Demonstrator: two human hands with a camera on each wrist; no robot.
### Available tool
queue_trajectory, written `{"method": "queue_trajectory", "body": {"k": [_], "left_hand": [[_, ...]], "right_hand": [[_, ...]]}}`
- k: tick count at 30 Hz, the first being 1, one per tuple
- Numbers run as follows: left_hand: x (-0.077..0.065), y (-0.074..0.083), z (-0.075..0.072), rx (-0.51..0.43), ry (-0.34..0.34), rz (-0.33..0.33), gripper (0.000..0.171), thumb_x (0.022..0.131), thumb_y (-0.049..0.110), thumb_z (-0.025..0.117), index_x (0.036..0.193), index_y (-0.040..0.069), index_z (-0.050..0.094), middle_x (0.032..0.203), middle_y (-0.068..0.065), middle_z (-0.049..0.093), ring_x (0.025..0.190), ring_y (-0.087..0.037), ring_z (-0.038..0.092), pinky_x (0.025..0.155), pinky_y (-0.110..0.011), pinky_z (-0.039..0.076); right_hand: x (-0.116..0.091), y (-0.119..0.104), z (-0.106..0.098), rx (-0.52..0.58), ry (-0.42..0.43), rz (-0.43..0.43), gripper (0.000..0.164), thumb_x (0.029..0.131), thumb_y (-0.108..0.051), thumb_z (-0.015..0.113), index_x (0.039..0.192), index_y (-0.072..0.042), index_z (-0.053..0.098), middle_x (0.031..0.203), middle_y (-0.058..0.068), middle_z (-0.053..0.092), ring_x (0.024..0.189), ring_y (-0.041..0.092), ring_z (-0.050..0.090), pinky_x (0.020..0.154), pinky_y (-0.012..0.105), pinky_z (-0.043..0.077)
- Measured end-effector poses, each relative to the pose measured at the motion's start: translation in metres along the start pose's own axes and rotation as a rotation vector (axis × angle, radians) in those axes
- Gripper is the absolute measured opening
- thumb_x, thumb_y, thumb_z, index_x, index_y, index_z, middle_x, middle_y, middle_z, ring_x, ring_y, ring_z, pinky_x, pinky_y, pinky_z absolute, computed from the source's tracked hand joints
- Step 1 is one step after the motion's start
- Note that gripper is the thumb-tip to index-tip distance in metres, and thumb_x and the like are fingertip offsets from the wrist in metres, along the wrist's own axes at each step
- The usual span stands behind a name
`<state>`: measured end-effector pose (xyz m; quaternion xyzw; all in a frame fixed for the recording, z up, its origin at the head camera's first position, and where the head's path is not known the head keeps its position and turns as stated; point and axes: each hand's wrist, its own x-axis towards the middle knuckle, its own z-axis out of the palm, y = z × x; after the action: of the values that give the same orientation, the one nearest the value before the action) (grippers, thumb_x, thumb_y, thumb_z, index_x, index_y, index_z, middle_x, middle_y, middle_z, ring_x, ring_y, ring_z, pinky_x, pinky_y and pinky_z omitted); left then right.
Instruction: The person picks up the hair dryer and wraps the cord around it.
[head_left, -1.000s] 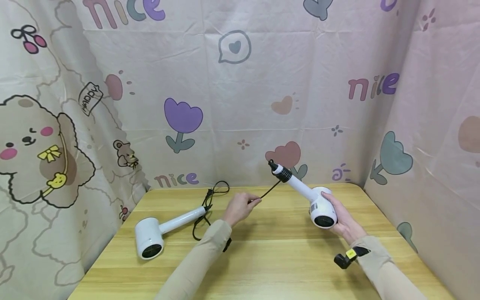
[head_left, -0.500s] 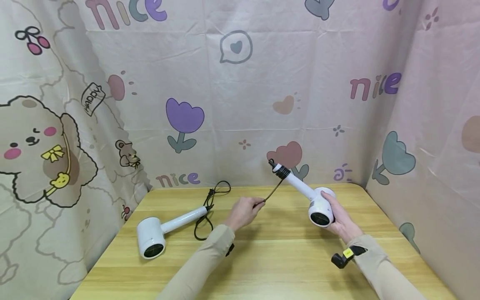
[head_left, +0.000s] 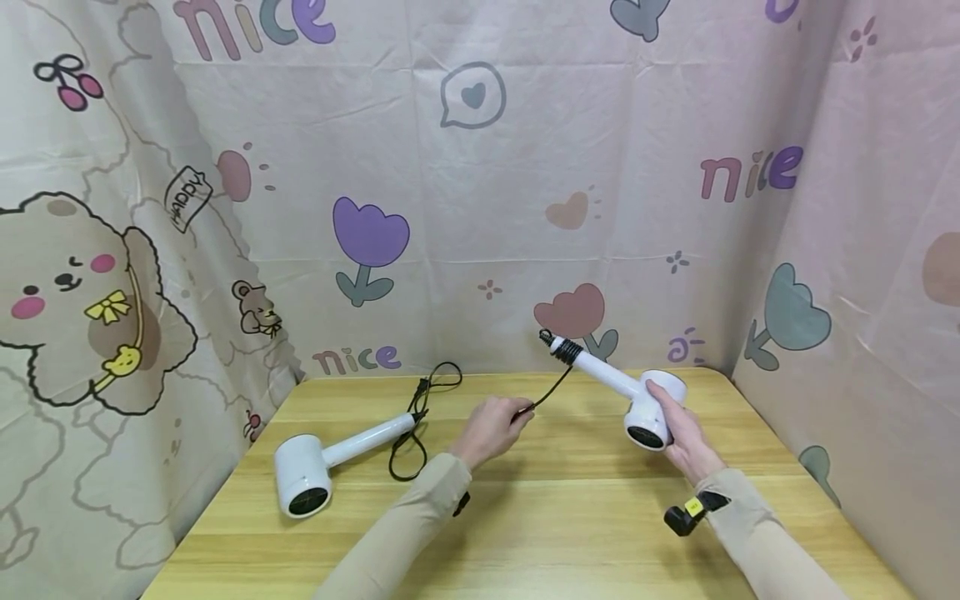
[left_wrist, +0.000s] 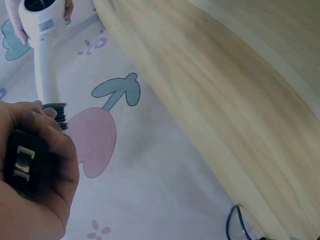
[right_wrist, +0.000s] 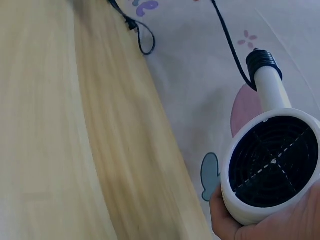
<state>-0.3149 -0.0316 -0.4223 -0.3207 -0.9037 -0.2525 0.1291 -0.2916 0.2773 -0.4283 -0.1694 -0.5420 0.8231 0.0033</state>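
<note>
My right hand point(head_left: 686, 437) grips a white hair dryer point(head_left: 651, 408) by its head, raised above the table with the handle pointing up and left. Its black cord point(head_left: 567, 351) is wound in several turns near the handle's end. From the coils a free length of cord hangs in a slight curve to my left hand point(head_left: 491, 429), whose fingers are curled round it. In the left wrist view a black plug with metal prongs point(left_wrist: 24, 162) shows inside that left hand point(left_wrist: 55, 200). The right wrist view shows the dryer's dark round grille point(right_wrist: 274, 161) and right fingers around its rim.
A second white hair dryer point(head_left: 300, 475) lies on the wooden table point(head_left: 540, 533) at left, its black cord point(head_left: 408, 475) loosely looped by the handle end. A printed cloth point(head_left: 480, 192) hangs behind and along both sides.
The held hair dryer's handle end has dipped slightly, and its head has shifted a little right. The cord between the hands has gone from taut to slightly slack. My left hand moved slightly right.
</note>
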Motion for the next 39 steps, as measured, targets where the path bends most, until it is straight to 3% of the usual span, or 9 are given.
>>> {"method": "queue_trajectory", "body": {"k": [7, 12, 15, 18, 22, 29, 33, 39], "left_hand": [[0.0, 0.008, -0.006, 0.019, 0.008, 0.016, 0.013, 0.096, 0.018, 0.062, 0.099, 0.014, 0.073, 0.081, 0.003, 0.07, 0.059, -0.001, 0.053, 0.054, -0.015, 0.045], [0.001, 0.015, -0.014, 0.058, 0.032, 0.048, 0.01, 0.092, 0.014, 0.065, 0.094, 0.013, 0.074, 0.083, 0.002, 0.072, 0.063, -0.002, 0.057, 0.054, -0.014, 0.046], [0.003, 0.018, -0.02, 0.072, 0.065, 0.068, 0.008, 0.09, 0.012, 0.066, 0.091, 0.012, 0.074, 0.083, 0.001, 0.073, 0.063, -0.004, 0.06, 0.055, -0.013, 0.047], [0.006, 0.02, -0.025, 0.092, 0.141, 0.097, 0.007, 0.089, 0.012, 0.068, 0.093, 0.01, 0.074, 0.086, -0.001, 0.072, 0.068, -0.007, 0.063, 0.059, -0.013, 0.05], [0.008, 0.021, -0.028, 0.081, 0.271, 0.11, 0.01, 0.087, 0.01, 0.071, 0.095, 0.006, 0.073, 0.088, -0.004, 0.069, 0.071, -0.01, 0.062, 0.062, -0.014, 0.051], [0.01, 0.019, -0.029, -0.038, 0.447, 0.143, 0.013, 0.083, 0.004, 0.074, 0.095, 0.001, 0.074, 0.087, -0.008, 0.069, 0.072, -0.014, 0.065, 0.065, -0.012, 0.053], [0.013, 0.017, -0.03, -0.052, 0.509, 0.173, 0.012, 0.084, 0.004, 0.074, 0.096, 0.001, 0.074, 0.088, -0.011, 0.071, 0.072, -0.016, 0.068, 0.066, -0.012, 0.054], [0.017, 0.009, -0.033, -0.014, 0.563, 0.204, 0.011, 0.085, 0.007, 0.075, 0.095, 0.002, 0.075, 0.087, -0.009, 0.071, 0.072, -0.016, 0.068, 0.065, -0.018, 0.056]], "right_hand": [[0.003, 0.006, -0.003, -0.19, 0.136, -0.101, 0.071, 0.085, -0.048, 0.073, 0.13, -0.007, 0.037, 0.083, -0.013, 0.059, 0.074, 0.0, 0.061, 0.073, 0.018, 0.052], [0.004, 0.005, -0.001, -0.312, 0.208, -0.195, 0.088, 0.084, -0.05, 0.073, 0.144, -0.004, 0.03, 0.107, -0.003, 0.054, 0.078, 0.002, 0.058, 0.071, 0.019, 0.052], [0.003, 0.004, 0.001, -0.408, 0.218, -0.251, 0.094, 0.084, -0.052, 0.072, 0.149, -0.003, 0.026, 0.123, 0.005, 0.049, 0.086, 0.006, 0.056, 0.071, 0.019, 0.052], [0.003, 0.005, 0.003, -0.493, 0.227, -0.299, 0.095, 0.083, -0.053, 0.073, 0.15, -0.003, 0.026, 0.132, 0.013, 0.047, 0.095, 0.015, 0.056, 0.071, 0.02, 0.053], [0.001, 0.007, 0.005, -0.571, 0.211, -0.342, 0.096, 0.083, -0.051, 0.073, 0.151, -0.004, 0.024, 0.135, 0.017, 0.046, 0.107, 0.025, 0.055, 0.072, 0.022, 0.054], [-0.001, 0.009, 0.007, -0.657, 0.134, -0.371, 0.099, 0.084, -0.055, 0.071, 0.153, -0.007, 0.02, 0.136, 0.021, 0.047, 0.112, 0.032, 0.054, 0.077, 0.028, 0.054], [-0.001, 0.011, 0.007, -0.715, 0.089, -0.401, 0.099, 0.084, -0.054, 0.071, 0.153, -0.007, 0.02, 0.135, 0.022, 0.048, 0.113, 0.034, 0.054, 0.082, 0.034, 0.055], [0.001, 0.012, 0.006, -0.699, -0.016, -0.403, 0.09, 0.086, -0.044, 0.073, 0.151, -0.006, 0.024, 0.134, 0.023, 0.047, 0.112, 0.033, 0.055, 0.085, 0.04, 0.056]]}}
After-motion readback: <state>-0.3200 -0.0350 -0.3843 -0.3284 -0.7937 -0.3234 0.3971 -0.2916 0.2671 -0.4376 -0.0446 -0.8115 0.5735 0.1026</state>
